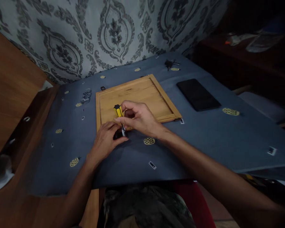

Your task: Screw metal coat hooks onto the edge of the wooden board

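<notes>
My right hand [141, 118] pinches the yellow and black handle of a screwdriver [118, 110], which is tilted with its shaft pointing down toward the near edge of a framed wooden panel [135, 92]. At that edge my left hand [105, 139] curls its fingers and thumb around a small metal fitting [123, 131]. The screwdriver's tip meets or lies very close to the fitting; the exact contact is hidden. The panel lies flat on the blue tablecloth [171, 164], partly covered by both hands.
A black phone or tablet [198, 94] lies right of the panel. Small metal parts [86, 95] are at its left, and a dark cluster of small items [171, 64] sits at the back. A patterned wall [116, 31] rises behind the table; wooden furniture [16, 76] stands on the left.
</notes>
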The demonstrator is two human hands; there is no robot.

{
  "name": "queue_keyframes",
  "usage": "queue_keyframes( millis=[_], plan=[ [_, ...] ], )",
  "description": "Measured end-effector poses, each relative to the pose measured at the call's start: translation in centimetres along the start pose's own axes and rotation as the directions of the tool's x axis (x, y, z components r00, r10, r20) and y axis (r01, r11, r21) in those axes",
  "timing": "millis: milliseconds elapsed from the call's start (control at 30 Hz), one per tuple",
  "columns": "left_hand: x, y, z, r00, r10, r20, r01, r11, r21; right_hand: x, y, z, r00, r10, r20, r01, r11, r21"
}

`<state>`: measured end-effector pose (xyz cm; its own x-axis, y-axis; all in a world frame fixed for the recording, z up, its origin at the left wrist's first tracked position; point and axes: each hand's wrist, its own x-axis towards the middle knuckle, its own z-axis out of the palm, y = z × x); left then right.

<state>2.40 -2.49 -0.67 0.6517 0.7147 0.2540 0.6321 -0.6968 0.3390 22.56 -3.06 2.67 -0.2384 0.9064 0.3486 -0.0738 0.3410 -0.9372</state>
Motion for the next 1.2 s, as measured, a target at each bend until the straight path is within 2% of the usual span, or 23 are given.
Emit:
queue_keyframes(
  millis=[133,233,433,567,733,800,1200],
  plan=[
    [0.03,0.03,0.04,1.0,0.0,-0.01,0.0,1.0,0.003,-0.05,0.1,0.58,1.0,0.003,-0.012,-0.003,0.998,0.068],
    [0.03,0.0,0.05,1.0,0.011,-0.008,-0.011,1.0,-0.012,-0.06,0.16,0.44,1.0,-0.017,-0.008,0.018,0.999,0.039],
    [-0.01,-0.16,0.13,1.0,0.01,-0.016,-0.01,1.0,-0.006,-0.21,-0.04,0.05,0.996,-0.038,0.075,0.038,0.999,-0.004],
    [0.03,-0.13,0.1,1.0,0.02,-0.016,-0.02,1.0,-0.01,-0.26,-0.07,0.4,0.999,-0.042,0.015,0.042,0.999,0.019],
    [0.04,-0.11,0.06,1.0,-0.002,0.01,0.002,1.0,0.001,0.09,-0.03,0.48,0.979,-0.097,-0.181,0.111,0.991,0.07],
    [0.04,-0.12,0.04,1.0,-0.003,0.012,0.003,1.0,-0.002,0.21,-0.04,0.32,0.968,-0.108,-0.226,0.124,0.99,0.061],
    [-0.01,-0.21,0.06,1.0,0.012,-0.008,-0.013,1.0,-0.013,0.06,0.45,0.49,0.984,-0.066,-0.168,0.068,0.998,0.003]
  ],
)
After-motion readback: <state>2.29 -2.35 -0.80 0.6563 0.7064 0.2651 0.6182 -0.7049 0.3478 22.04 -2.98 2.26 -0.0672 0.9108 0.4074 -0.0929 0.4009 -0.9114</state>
